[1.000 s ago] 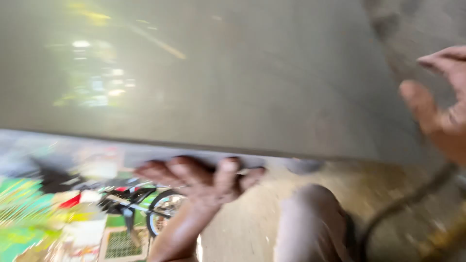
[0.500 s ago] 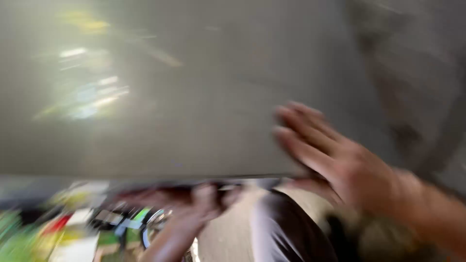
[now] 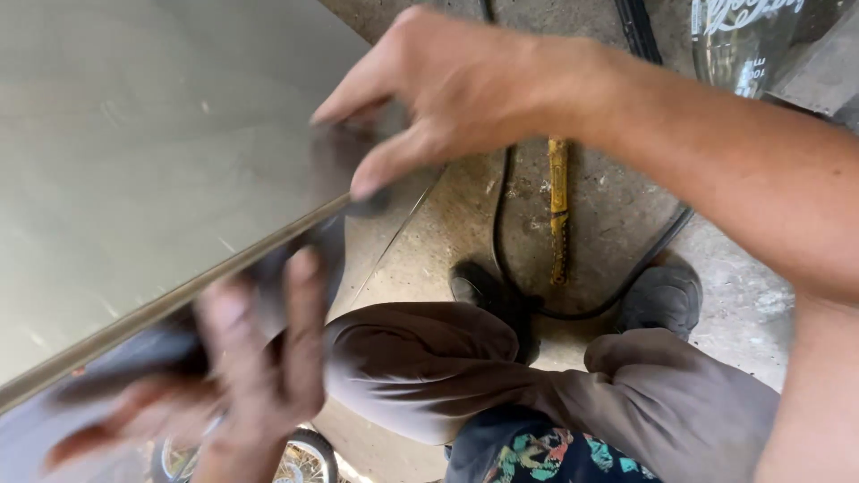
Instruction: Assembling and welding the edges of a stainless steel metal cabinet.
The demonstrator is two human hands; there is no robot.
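Note:
A large shiny grey metal sheet (image 3: 152, 152) fills the upper left, its near edge slanting down to the left. My right hand (image 3: 447, 89) reaches in from the right and pinches the sheet's right corner, thumb on the near edge. Blurred by motion, my left hand (image 3: 259, 376) is under the lower edge, fingers spread against the sheet's underside. My knees in grey trousers (image 3: 420, 358) are bent just below the sheet.
On the concrete floor lie a yellow-handled tool (image 3: 558, 206) and a black cable (image 3: 497, 224) looping past my dark shoes (image 3: 662, 295). A clear glass bottle (image 3: 743, 45) stands at the top right. Part of a bicycle wheel (image 3: 304, 456) shows at the bottom.
My right hand has swung in from the far right onto the sheet's corner. The sheet's edge, level before, now tilts down to the left, and the view has dropped toward my legs.

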